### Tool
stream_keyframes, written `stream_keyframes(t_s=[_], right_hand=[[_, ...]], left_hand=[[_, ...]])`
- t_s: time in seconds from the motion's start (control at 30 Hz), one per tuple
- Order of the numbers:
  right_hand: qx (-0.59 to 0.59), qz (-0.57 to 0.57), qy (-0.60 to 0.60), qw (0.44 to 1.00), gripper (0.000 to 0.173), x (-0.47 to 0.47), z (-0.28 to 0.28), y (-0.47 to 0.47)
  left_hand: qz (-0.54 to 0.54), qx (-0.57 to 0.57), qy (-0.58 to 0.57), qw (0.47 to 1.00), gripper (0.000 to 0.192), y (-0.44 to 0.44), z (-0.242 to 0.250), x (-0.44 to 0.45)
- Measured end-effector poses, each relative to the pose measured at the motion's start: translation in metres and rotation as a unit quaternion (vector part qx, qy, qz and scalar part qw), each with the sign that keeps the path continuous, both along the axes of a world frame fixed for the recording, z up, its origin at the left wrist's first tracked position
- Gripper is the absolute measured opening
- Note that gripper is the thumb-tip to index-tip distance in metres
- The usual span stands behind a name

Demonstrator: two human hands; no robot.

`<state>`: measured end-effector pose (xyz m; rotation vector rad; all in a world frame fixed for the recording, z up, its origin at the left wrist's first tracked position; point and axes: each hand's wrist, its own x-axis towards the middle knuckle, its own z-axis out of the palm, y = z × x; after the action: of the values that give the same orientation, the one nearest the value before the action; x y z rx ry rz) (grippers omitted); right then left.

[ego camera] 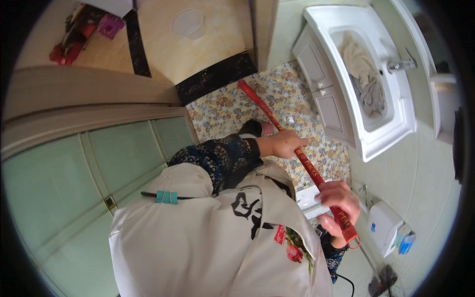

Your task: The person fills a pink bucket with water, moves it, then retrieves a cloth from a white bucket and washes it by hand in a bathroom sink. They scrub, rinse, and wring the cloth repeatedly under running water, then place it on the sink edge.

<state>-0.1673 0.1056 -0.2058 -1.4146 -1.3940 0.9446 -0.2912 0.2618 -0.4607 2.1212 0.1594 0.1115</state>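
A long red pole [310,167] with printed writing runs slantwise across the view before my apron. My left hand [286,143] is closed around its middle. Nearer its top end, my right hand [339,204] wraps the pole, with the thumb on the near side. A small red hanging loop [355,243] sticks out at that end. The pole's far end [244,85] looks slightly wider and reaches the pebble-patterned floor [219,111] by the black threshold [215,77]. Whether it carries bristles I cannot tell.
On the right, a white washbasin [402,130] holds wet-looking cloths [358,63] under a chrome tap [402,66], above a cabinet [336,111]. A frosted-glass door [52,178] stands left. Beyond the threshold is a whitish tub [188,23]. My foot [266,128] is beside the pole.
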Motion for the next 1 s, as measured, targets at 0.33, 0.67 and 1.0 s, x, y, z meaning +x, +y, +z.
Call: stream_keyframes(t_s=[0.33,0.67,1.0], right_hand=[[0.062,0.051,0.146,0.986,0.019,-0.127,-0.063,0.135],[0.076,0.169,0.059,0.981,0.015,-0.246,-0.198,0.307],[-0.069,0.093,0.018,0.993,0.012,-0.160,0.007,0.249]], left_hand=[[0.334,0.143,-0.099,0.926,0.019,0.153,-0.023,-0.186],[0.399,0.178,0.072,0.897,0.022,0.283,-0.174,-0.325],[0.325,0.000,-0.103,0.940,0.018,0.146,-0.057,-0.173]])
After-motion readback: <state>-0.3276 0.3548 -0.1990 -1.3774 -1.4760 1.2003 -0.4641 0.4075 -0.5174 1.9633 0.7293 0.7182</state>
